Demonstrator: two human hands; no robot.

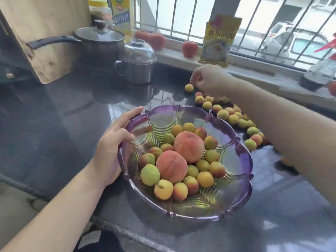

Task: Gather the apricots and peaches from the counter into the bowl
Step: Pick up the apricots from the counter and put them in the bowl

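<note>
You are at a dark, glossy kitchen counter [54, 124] under a barred window, with daylight glaring off the stone. The purple glass bowl [241, 160] sits in front of you, already holding two peaches [189, 147] and a good heap of small apricots around them. More apricots [233, 119] lie loose on the counter in a trail just behind and to the right of the bowl, partly hidden under your right forearm.

Your left hand [112, 146] grips the bowl's near-left rim, thumb hooked over the edge and fingers along the outside. Your right hand [207, 79] is stretched out to the far end of the trail, fingers curled downward just beside a single apricot [189, 87] that lies apart from the rest. Whether the fingertips touch it or already hold another fruit cannot be told from this angle.

So you look to be mid-gathering, at the reach for the farthest fruit. The next move calls for closing your fingers round that lone apricot without nudging it, since it would likely roll on the slick stone, then carrying it back over the rim.

Beyond, a lidded saucepan [98, 40] and a steel pot [136, 62] stand at the back left, a yellow packet [218, 42] leans on the sill, and reddish fruit [190, 49] rests there too.
</note>
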